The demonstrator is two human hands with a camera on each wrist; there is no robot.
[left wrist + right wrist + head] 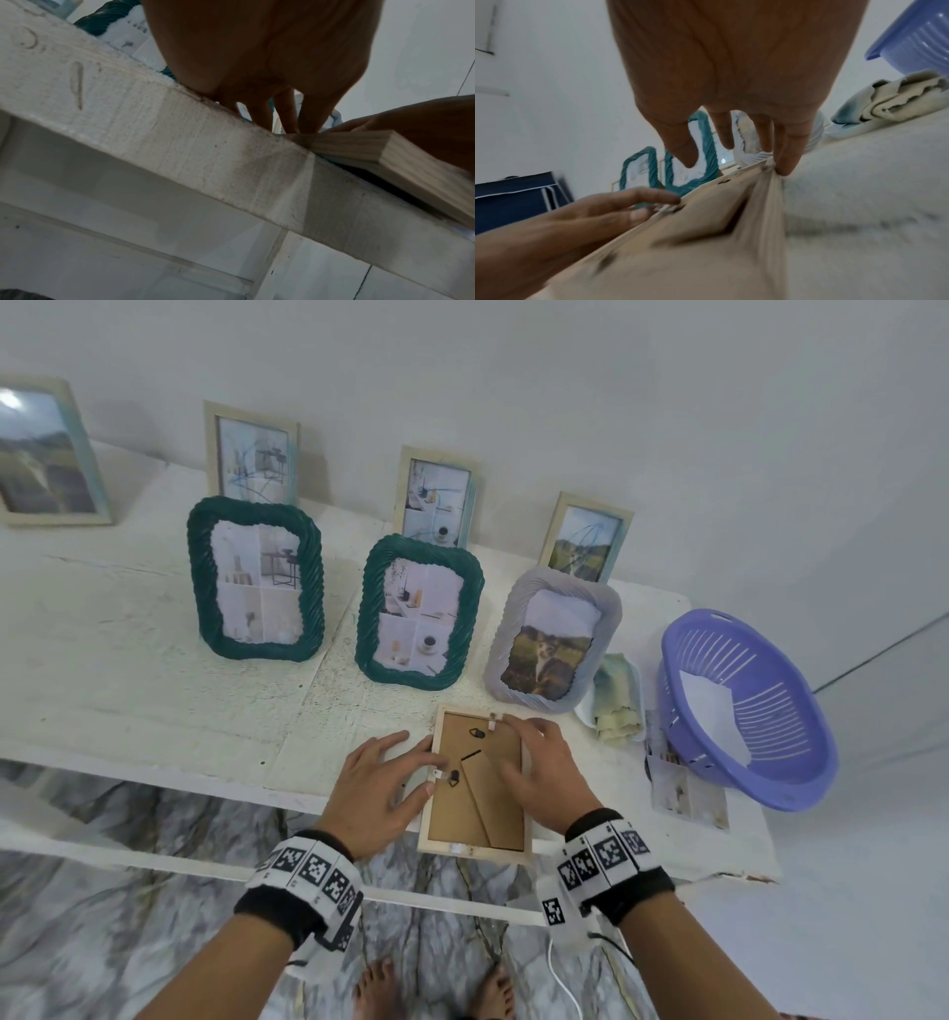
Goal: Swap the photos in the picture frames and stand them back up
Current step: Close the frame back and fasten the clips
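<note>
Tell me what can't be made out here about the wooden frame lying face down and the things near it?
- Light wooden frame lying face down: its photo side is against the white table in every view.
- Right hand: in the head view it covers the frame's right edge, hiding any clips there.
- Purple plastic basket: the white sheet inside is too plain to identify.
- Right wrist view: the frame's near backing is blurred.

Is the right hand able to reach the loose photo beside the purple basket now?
Probably yes: the right hand rests on the wooden frame, and the loose photo lies uncovered just right of it.
</note>
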